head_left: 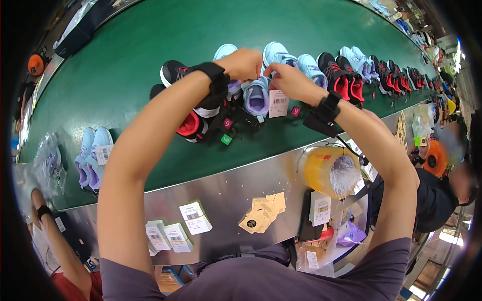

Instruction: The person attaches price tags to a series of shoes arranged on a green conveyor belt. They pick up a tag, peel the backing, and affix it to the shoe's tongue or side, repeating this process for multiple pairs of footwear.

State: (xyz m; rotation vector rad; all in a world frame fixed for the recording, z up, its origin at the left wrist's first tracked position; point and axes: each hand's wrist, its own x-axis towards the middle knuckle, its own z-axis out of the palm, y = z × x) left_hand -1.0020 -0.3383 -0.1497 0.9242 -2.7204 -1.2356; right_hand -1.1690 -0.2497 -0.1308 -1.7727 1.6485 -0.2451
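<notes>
My left hand (pixel 244 64) and my right hand (pixel 293 82) meet above a light blue sneaker with lilac lining (pixel 256 99), its heel toward me. The fingers of both are bent into pinches close to its laces; whatever thin thing they grip is too small to make out. Beside that shoe, below my right hand, hangs a pale barcode tag (pixel 278 104). Another light blue sneaker (pixel 274 50) points away just beyond my hands. Under my left forearm sit black sneakers with red lining (pixel 191 125), partly hidden. Small pink tags (pixel 295 111) and a green tag (pixel 226 139) lie nearby.
More paired sneakers (pixel 351 80) line the green belt (pixel 150 30) to the right; a light blue pair (pixel 90 155) stands left. The steel ledge (pixel 226 210) holds white tag stacks (pixel 196 217), tan cards (pixel 262 213) and a yellow tub (pixel 319 170) of clear strips. People work at both sides.
</notes>
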